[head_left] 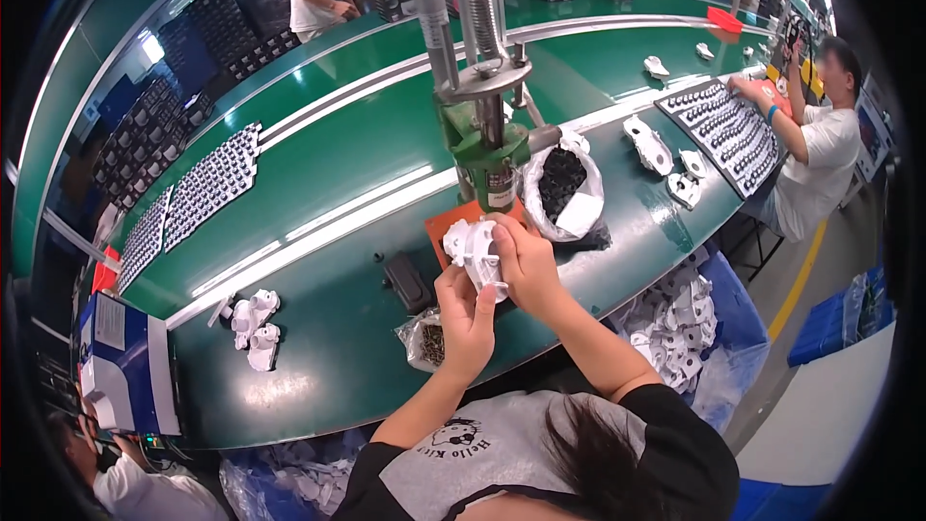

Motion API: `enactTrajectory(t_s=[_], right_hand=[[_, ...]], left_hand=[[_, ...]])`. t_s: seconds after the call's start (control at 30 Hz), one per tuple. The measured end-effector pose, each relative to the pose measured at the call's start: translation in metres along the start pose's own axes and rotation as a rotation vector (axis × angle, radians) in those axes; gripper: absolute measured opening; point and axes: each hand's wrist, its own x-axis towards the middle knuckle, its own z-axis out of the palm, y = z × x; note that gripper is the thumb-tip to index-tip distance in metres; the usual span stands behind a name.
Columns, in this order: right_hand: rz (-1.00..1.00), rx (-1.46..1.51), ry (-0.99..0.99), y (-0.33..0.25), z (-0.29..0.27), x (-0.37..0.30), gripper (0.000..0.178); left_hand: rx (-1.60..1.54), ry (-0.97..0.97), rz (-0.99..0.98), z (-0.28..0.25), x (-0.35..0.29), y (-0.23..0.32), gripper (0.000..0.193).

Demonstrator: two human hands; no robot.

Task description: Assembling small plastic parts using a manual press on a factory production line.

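Observation:
Between my two hands is a white moulded plastic housing [475,249], held just in front of a green bench press [485,140] and its orange base [442,228]. My left hand [467,320] grips the housing's lower left side, thumb pointing up. My right hand [524,263] clasps it from the right, with the fingertips partly hidden behind it. Right of the press stands a white bag of small black parts [590,181]. A clear bag of small metal screws or pins [424,342] lies beside my left wrist, and a dark block-shaped tool [405,282] rests behind it.
Several white housings [258,328] sit on the green bench at left, others [648,147] at right. A blue bin of white parts [675,328] stands below the right edge. Beyond runs a green conveyor [367,125]. A co-worker [820,125] handles a tray of parts [723,130].

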Motion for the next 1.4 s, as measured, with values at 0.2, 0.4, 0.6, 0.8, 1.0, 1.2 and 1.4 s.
enactTrajectory(t_s=[0.2, 0.4, 0.6, 0.8, 1.0, 1.2, 1.4], right_hand=[[0.077, -0.078, -0.05, 0.009, -0.003, -0.003, 0.032], [0.068, 0.05, -0.041, -0.005, -0.012, -0.005, 0.034], [0.143, 0.078, -0.135, -0.009, -0.016, -0.008, 0.033], [0.118, -0.024, -0.187, -0.01, -0.013, -0.009, 0.032], [0.208, 0.34, -0.176, 0.003, -0.008, -0.009, 0.034], [0.29, 0.286, -0.265, -0.001, -0.015, -0.01, 0.035], [0.126, 0.195, -0.084, 0.002, -0.006, -0.019, 0.033]], left_hand=[[0.119, 0.012, 0.021, -0.008, -0.003, -0.013, 0.031], [0.023, 0.019, -0.012, -0.001, -0.006, 0.0, 0.021], [0.009, 0.04, -0.039, -0.004, -0.007, -0.003, 0.018], [-0.175, 0.029, -0.017, -0.012, -0.007, -0.005, 0.023], [-0.145, 0.062, -0.064, -0.013, -0.007, -0.008, 0.025], [-0.163, 0.052, -0.032, -0.01, -0.005, 0.0, 0.026], [-0.1, 0.057, -0.054, -0.011, -0.009, -0.006, 0.026]])
